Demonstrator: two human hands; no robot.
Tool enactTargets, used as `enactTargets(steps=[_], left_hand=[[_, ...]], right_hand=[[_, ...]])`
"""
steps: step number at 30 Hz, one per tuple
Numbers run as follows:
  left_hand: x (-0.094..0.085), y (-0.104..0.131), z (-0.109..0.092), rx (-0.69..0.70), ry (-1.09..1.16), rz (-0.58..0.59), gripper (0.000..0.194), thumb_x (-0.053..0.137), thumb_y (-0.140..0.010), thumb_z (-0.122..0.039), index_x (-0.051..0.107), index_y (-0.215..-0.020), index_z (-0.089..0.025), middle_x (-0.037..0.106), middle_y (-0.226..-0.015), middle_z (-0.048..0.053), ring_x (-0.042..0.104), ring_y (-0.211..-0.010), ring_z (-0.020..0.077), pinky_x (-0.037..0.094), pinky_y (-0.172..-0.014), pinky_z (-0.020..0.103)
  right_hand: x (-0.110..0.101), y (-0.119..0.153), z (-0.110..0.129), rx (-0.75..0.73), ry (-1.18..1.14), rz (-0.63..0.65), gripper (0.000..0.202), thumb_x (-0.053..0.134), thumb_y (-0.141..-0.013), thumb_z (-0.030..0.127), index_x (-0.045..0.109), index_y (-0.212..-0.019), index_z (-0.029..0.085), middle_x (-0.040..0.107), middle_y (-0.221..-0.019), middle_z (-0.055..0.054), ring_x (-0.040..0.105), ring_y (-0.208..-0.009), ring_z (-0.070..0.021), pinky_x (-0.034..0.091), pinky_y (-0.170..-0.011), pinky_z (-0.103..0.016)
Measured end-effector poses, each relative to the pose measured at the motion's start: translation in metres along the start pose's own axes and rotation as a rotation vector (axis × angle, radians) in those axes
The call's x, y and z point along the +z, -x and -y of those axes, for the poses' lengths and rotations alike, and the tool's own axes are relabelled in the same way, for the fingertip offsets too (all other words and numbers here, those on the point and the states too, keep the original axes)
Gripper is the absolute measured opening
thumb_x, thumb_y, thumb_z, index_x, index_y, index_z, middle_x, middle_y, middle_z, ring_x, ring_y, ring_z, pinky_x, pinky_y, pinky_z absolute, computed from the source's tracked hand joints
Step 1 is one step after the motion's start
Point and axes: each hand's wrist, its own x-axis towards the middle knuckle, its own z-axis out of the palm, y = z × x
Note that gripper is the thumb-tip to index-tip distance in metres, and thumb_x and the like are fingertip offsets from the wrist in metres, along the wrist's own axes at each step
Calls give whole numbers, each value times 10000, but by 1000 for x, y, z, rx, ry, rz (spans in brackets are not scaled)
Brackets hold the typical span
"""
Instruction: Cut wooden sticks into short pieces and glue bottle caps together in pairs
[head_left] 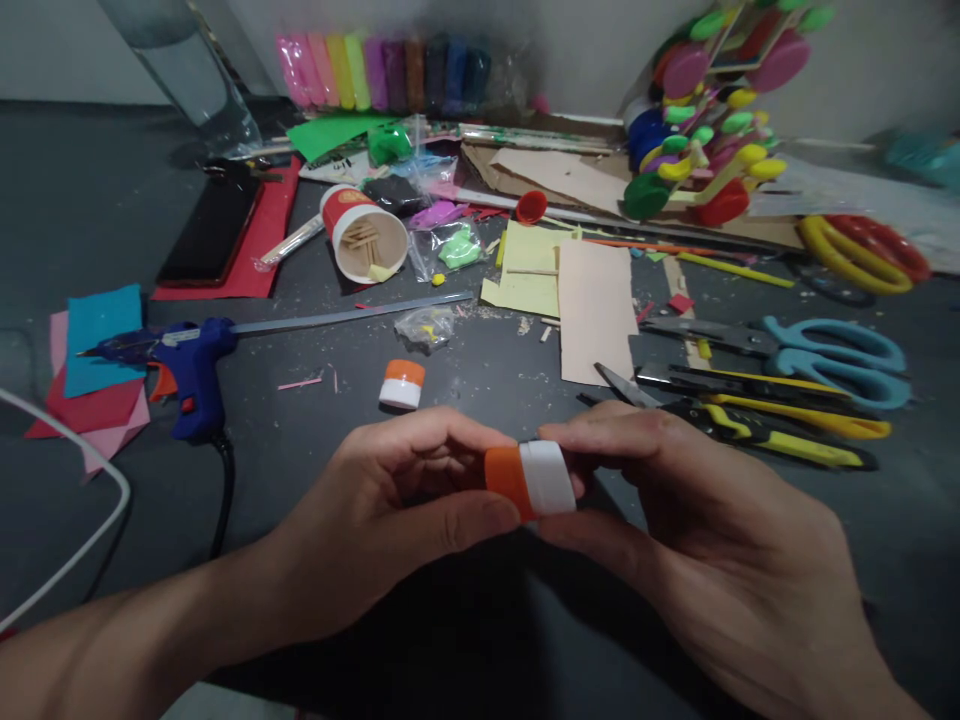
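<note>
Between my two hands is a small orange and white block point(529, 480), held above the near part of the dark table. My left hand point(420, 490) pinches its orange side between thumb and fingers. The fingertips of my right hand point(675, 500) close on the white side. A similar orange and white piece point(402, 384) sits on the table just beyond my left hand. Past my right hand lie a utility knife point(780, 432) with a yellow and black handle and blue-handled scissors point(832, 350).
A blue glue gun point(191, 370) rests at left on coloured paper point(105, 330), its cord running forward. A tipped paper cup point(367, 235) holds wooden bits. Peach card point(598, 310), a phone point(214, 225), a water-filled container point(187, 80) and colourful wheeled models point(705, 170) stand or lie further back.
</note>
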Motion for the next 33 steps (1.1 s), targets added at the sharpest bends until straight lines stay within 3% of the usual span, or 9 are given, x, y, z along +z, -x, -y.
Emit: enactTargets(steps=[8,14,25,30,33], left_hand=[[1,0,0,25,-5,14,161,743,-869,-248,716,-1012,-179,775,-970,52,702,-857,139,516,-735,210],[2,-2,0,2,27,-4,155,752,-858,-268,712,-975,-175,726,-827,8,619,-686,93,497,-661,211],[0,-3,-1,-9,-14,-6,204,751,-852,-315,705,-987,-169,702,-776,15,623,-685,124,499,-673,251],[-2,-2,-2,-20,-43,0,247,717,-881,-388,695,-1006,-176,722,-823,27,629,-708,122,477,-686,238],[-6,-3,1,-46,-16,55,284,639,-929,-452,668,-1022,-186,722,-790,20,643,-692,120,471,-693,235]], right_hand=[[1,-2,2,-2,-4,9,146,724,-923,404,642,-1022,335,694,-927,58,653,-777,-120,482,-625,-193],[-1,-2,2,-20,2,25,135,724,-925,396,642,-1002,321,686,-898,65,636,-736,-108,476,-614,-192],[-1,-1,0,-52,44,36,131,692,-949,407,627,-1018,318,671,-890,45,623,-717,-126,466,-593,-219],[-6,-2,0,3,5,29,309,722,-909,487,607,-1165,357,667,-914,73,642,-787,-112,501,-662,-191],[-7,-4,1,11,-44,54,254,717,-929,419,628,-1161,364,690,-988,67,658,-851,-113,506,-708,-192]])
